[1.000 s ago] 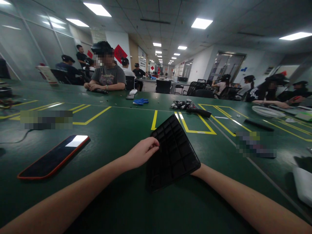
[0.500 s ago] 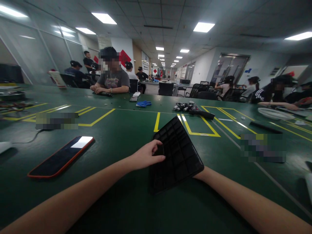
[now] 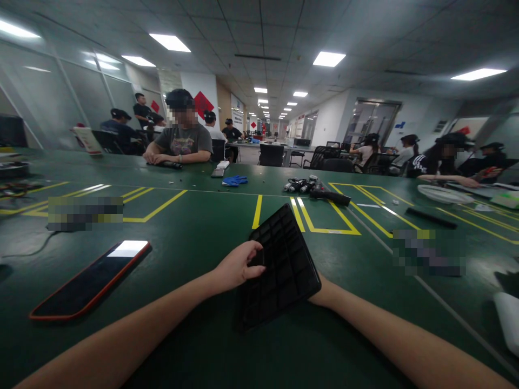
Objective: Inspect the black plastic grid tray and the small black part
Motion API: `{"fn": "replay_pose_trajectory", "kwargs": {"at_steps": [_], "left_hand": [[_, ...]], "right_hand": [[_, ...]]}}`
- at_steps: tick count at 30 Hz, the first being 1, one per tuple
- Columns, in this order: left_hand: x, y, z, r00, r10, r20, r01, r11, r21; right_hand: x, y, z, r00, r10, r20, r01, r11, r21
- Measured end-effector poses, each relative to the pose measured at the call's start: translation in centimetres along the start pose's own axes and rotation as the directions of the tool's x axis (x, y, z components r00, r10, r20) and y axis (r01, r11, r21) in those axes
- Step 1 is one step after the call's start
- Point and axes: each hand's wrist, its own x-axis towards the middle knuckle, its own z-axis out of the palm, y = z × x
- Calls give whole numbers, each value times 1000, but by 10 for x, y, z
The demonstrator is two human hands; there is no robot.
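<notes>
A black tray (image 3: 287, 254) with a grid of square compartments is tilted up in front of me, its open face towards me. My right hand (image 3: 321, 290) holds it from behind at the lower right edge; its fingers are hidden by the tray. My left hand (image 3: 237, 266) reaches over the tray's left side. Its fingers are curled and the thumb points at the compartments. Between thumb and fingers it is dark, and what they grip there I cannot make out.
On the green table (image 3: 194, 346) lie a phone in an orange case (image 3: 93, 281), a blue glove (image 3: 234, 181), a bundle of cables (image 3: 302, 185) and a black rod (image 3: 430, 218). Yellow tape marks the surface. A person (image 3: 182, 135) sits opposite, hands on the table.
The view has shifted slightly, so the tray and both hands sit a little further left and lower. My left hand keeps its place at the tray's left side.
</notes>
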Motion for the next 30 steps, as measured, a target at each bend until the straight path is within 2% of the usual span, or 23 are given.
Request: {"fn": "replay_pose_trajectory", "kwargs": {"at_steps": [2,4,7,9,11,13,16,19,23,25,26,28,30], "left_hand": [[2,-6,-20,996,-40,-80,47,995,82],[2,-15,-50,979,-109,-173,144,969,203],[-1,-34,-100,924,-214,-317,326,874,359],[-5,-51,-126,886,-286,-366,434,792,430],[-9,-68,-141,853,-344,-393,508,721,471],[-12,-83,-146,835,-388,-389,546,669,504],[-13,-95,-145,837,-425,-345,547,629,552],[-10,-92,-145,841,-438,-319,540,627,562],[-2,-62,-138,850,-291,-439,501,705,503],[1,-39,-118,859,-213,-465,446,757,478],[1,-27,-103,878,-196,-437,408,784,467],[0,-9,-66,947,-115,-299,226,902,368],[-4,0,-30,989,33,-141,23,927,374]], "right_hand": [[1,11,-3,999,36,11,-35,999,-6],[-1,28,-11,987,160,-30,-161,986,-41],[-9,59,-34,910,365,-199,-392,912,-121],[-15,77,-50,863,399,-311,-469,861,-196],[-22,92,-62,840,402,-365,-510,815,-276],[-27,104,-67,834,422,-355,-536,774,-338],[-33,116,-67,821,492,-290,-570,732,-373],[-34,123,-65,815,523,-249,-579,715,-393],[-27,111,-64,873,379,-308,-488,697,-526],[-21,93,-58,893,316,-321,-445,728,-521],[-18,81,-53,906,296,-303,-415,761,-498],[-14,55,-40,946,254,-202,-319,838,-443],[-12,31,-24,973,220,-61,-227,896,-381]]}}
